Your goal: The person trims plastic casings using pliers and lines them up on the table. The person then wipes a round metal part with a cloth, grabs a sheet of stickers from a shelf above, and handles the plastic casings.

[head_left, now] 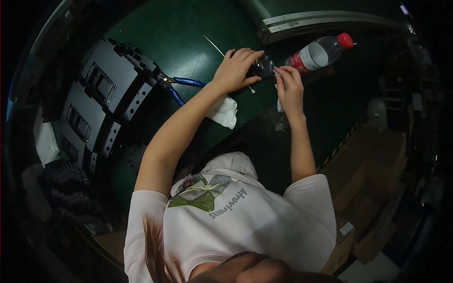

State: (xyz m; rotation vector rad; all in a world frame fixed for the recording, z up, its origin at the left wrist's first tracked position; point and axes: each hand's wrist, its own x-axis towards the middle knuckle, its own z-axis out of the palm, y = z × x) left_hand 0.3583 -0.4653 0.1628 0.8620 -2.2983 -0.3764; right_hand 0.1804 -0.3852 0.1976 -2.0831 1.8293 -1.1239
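My left hand (237, 70) is wrapped round the side of a dark, glossy rounded object (263, 66), thumb below and fingers above. At that object's right side, my right hand (290, 88) pinches something small and pale between thumb and forefinger; what it is I cannot make out. A thin white cable tie (213, 45) passes beneath my left hand, its head showing below the thumb. Blue-handled pliers (189, 82) lie left of my left wrist. Under my left forearm is a crumpled white cloth (225, 113).
A bottle with a red cap (315, 55) lies beyond my right hand, near a metal rail (302, 23). Grey slotted plastic housings (101, 80) stand at the left of the green table (155, 23). Cardboard boxes (351, 174) sit at the lower right.
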